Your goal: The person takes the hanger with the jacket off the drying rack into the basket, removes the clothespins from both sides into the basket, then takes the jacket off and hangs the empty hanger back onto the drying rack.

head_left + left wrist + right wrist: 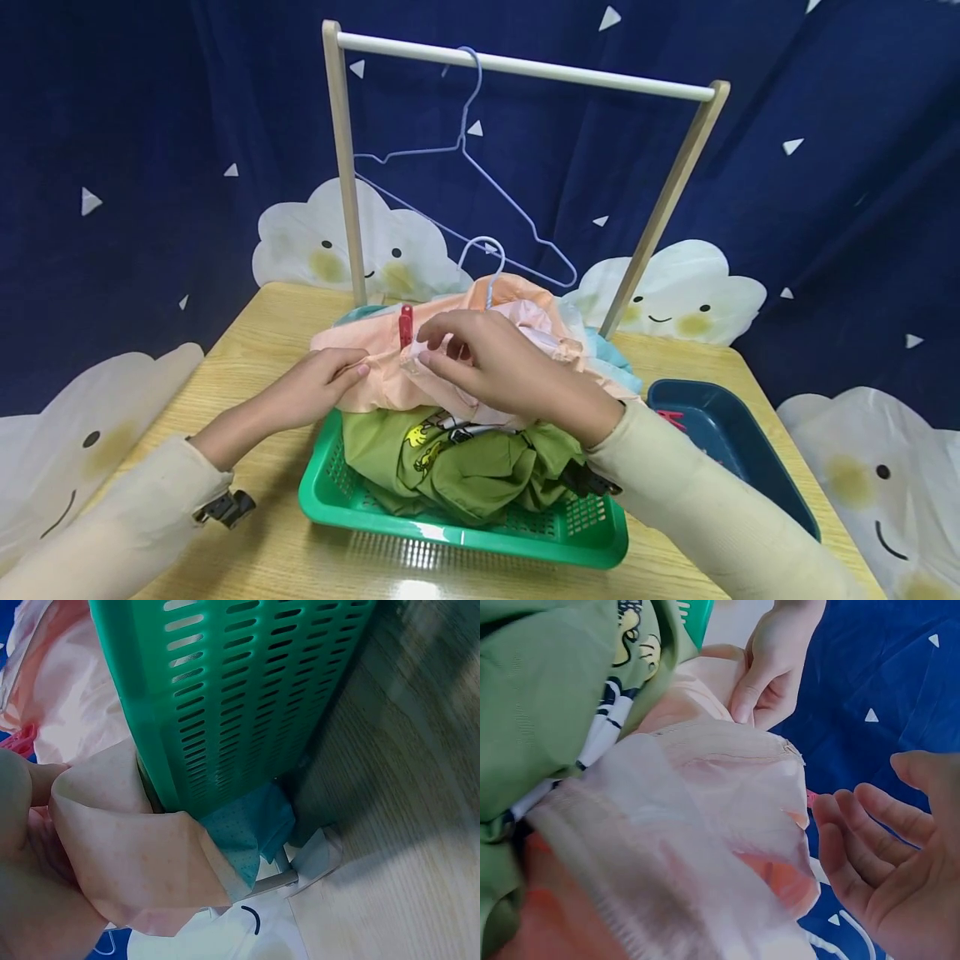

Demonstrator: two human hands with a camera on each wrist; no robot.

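A peach garment (390, 379) with a pale lining lies spread over the top of the clothes pile. My left hand (318, 385) pinches its left edge between thumb and fingers; in the right wrist view that pinch shows again beside the waistband-like seam (720, 735). Over the garment's middle is my right hand (487, 358), fingers loosely bent and holding nothing, close to the cloth. A red clothespin (406, 326) stands on the garment between my hands. The white hook of a hanger (501, 250) rises behind my right hand, its lower part hidden by cloth.
Under the garment, a green basket (465, 537) holds green printed cloth (480, 475) and light blue cloth (611, 362). Behind stands a wooden rack with a white rail (585, 75), a lilac hanger (517, 204) on it. A dark blue tray (772, 458) with red clothespins is at right.
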